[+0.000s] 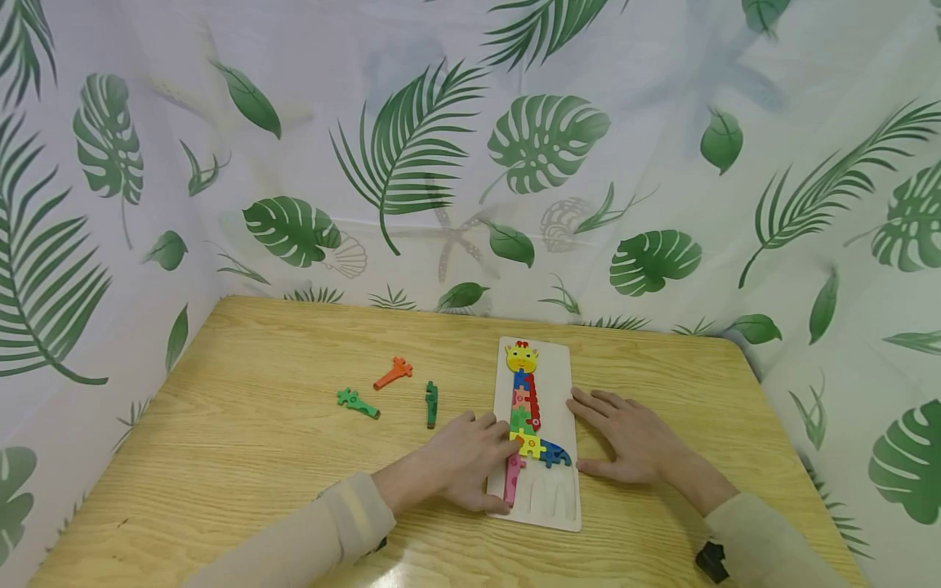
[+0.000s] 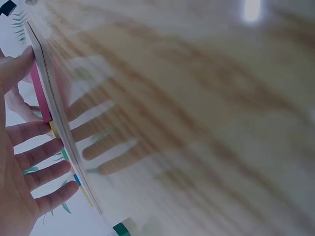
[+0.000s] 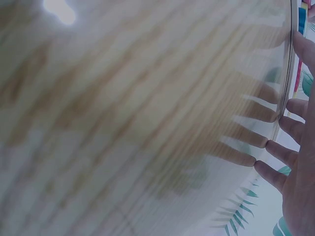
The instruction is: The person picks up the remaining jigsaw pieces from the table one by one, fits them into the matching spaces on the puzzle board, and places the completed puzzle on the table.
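A pale wooden puzzle board lies on the table with a giraffe of coloured jigsaw pieces in it. The yellow giraffe head is at its far end, and a dark blue piece sits at the lower right. My left hand lies over the board's left edge, its fingers extended in the left wrist view. Its fingertips reach the yellow body piece, and its thumb is by the foot of the pink leg piece. My right hand rests with spread fingers along the board's right edge.
Left of the board, three loose pieces lie on the wooden table: an orange one, a green one and a dark green one. Bare leg-shaped recesses show at the board's near end. A leaf-patterned cloth hangs behind.
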`<state>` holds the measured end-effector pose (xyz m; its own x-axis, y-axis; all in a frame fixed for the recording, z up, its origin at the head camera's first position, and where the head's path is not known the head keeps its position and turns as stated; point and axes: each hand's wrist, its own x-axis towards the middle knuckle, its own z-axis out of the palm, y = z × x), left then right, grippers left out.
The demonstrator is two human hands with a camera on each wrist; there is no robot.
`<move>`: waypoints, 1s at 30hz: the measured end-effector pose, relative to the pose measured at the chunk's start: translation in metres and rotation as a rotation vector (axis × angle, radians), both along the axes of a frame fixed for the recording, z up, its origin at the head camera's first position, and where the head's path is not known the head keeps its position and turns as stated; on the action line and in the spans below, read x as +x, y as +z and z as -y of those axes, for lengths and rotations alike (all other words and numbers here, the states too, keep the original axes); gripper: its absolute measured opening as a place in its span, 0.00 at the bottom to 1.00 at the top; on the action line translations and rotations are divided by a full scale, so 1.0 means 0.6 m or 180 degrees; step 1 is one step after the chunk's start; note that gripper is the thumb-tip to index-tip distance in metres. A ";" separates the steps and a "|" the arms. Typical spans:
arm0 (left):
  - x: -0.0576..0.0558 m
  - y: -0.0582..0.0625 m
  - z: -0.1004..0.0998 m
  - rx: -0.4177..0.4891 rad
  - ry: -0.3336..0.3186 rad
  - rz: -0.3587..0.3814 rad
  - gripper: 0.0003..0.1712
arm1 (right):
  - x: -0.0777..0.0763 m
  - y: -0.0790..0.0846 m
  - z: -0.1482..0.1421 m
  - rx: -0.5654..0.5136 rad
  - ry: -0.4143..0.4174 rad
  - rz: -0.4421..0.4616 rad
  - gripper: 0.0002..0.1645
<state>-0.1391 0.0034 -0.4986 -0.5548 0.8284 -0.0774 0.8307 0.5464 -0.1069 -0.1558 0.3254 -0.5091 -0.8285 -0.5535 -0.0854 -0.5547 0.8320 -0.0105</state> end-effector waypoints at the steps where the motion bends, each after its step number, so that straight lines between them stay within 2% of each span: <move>1: 0.000 -0.001 0.000 -0.0002 -0.0005 -0.0006 0.51 | 0.000 0.000 0.000 -0.0004 -0.0001 0.0004 0.58; 14: 0.000 -0.003 -0.001 0.0003 -0.0019 -0.0028 0.52 | 0.000 -0.005 -0.003 -0.0050 0.0061 -0.0078 0.57; 30: 0.001 -0.002 -0.001 0.0015 0.0013 0.0075 0.52 | 0.001 -0.002 -0.002 -0.0050 0.0054 -0.0080 0.57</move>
<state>-0.1385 0.0038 -0.4996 -0.5563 0.8265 -0.0865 0.8307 0.5502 -0.0847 -0.1554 0.3267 -0.5106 -0.8208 -0.5685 -0.0559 -0.5689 0.8224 -0.0094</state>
